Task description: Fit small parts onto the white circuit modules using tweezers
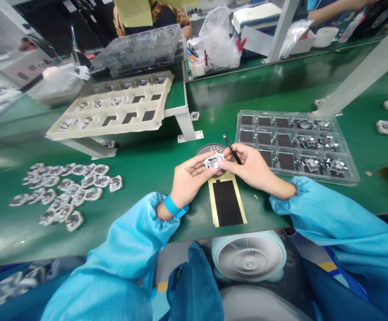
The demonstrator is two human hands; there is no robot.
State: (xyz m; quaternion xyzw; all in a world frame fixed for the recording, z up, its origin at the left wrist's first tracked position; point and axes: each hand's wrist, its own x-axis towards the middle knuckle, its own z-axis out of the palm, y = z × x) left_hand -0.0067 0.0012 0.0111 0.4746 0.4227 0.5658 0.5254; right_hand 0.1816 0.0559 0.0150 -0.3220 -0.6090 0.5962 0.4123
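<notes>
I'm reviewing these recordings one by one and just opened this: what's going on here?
At a green bench, the person's left hand holds a small pale part, with the right hand at its other edge. The right hand also holds a slim black tool, its tip raised. A round dish and black pad lie below the hands. Similar-looking parts lie grouped on the left; a clear tray is on the right.

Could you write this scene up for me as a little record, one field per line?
Left hand: holding a small white-cased electronic part
Right hand: touching that part, fingers also holding a black pen-like tool
Below hands: round dish, partly hidden; black rectangular pad
Bench, left: cluster of similar parts
Bench, right: clear compartment tray
Raised stand: cream tray
</notes>
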